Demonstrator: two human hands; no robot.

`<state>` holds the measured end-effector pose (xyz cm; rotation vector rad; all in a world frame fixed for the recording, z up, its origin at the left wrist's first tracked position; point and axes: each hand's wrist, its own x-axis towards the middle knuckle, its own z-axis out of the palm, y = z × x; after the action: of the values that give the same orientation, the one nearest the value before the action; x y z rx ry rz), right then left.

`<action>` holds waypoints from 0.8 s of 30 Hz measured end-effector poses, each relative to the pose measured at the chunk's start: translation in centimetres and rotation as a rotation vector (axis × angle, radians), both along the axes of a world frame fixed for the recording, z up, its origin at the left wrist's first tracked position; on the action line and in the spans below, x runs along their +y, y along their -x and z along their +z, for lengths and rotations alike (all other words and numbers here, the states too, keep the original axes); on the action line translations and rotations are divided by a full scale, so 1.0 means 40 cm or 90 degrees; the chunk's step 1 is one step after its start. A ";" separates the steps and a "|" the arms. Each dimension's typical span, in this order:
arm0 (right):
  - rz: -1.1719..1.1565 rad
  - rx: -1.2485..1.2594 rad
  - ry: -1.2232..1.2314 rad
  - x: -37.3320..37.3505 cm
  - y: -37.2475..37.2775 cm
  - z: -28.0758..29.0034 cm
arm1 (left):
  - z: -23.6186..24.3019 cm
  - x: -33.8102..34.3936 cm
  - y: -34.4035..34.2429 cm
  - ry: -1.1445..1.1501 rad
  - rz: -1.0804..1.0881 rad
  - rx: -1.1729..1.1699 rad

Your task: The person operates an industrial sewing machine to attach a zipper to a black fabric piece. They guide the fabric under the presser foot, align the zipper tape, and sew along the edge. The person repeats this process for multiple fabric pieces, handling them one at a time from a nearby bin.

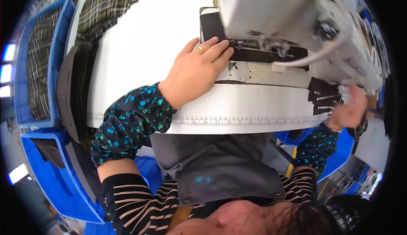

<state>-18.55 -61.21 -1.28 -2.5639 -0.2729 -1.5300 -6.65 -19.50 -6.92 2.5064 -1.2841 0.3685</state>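
My left hand (196,71), with a ring on one finger, lies palm down, its fingers stretched out. Its fingertips press on a black fabric piece (211,25) beside the working parts of a white sewing machine (267,10). Black material runs on to the right under the machine head, which hides part of it. At the table's right end, my right hand (349,110) is smeared by motion, close to several small black strips (323,96). Whether its fingers hold anything does not show.
A ruler strip (203,120) runs along the near edge of the white table (140,52). Plaid fabric (106,6) and stacked dark pieces (80,78) lie at the left. Blue bins (59,180) stand beyond the left edge, another blue bin (343,150) below right.
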 end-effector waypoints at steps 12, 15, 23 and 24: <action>0.285 0.322 0.135 0.441 -0.223 -0.139 | 0.026 -0.001 0.011 -0.020 0.030 0.013; 0.269 0.330 0.141 0.449 -0.220 -0.129 | 0.029 -0.001 0.016 -0.022 0.032 0.002; 0.273 0.344 0.169 0.454 -0.236 -0.129 | 0.035 -0.002 0.012 -0.044 0.046 -0.035; 0.273 0.351 0.169 0.454 -0.235 -0.127 | 0.036 -0.001 0.012 -0.045 0.047 -0.038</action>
<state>-9.13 -43.04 -6.35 -2.7448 -0.9238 -0.6471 -7.14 -19.54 -5.50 2.6264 -1.2489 0.4248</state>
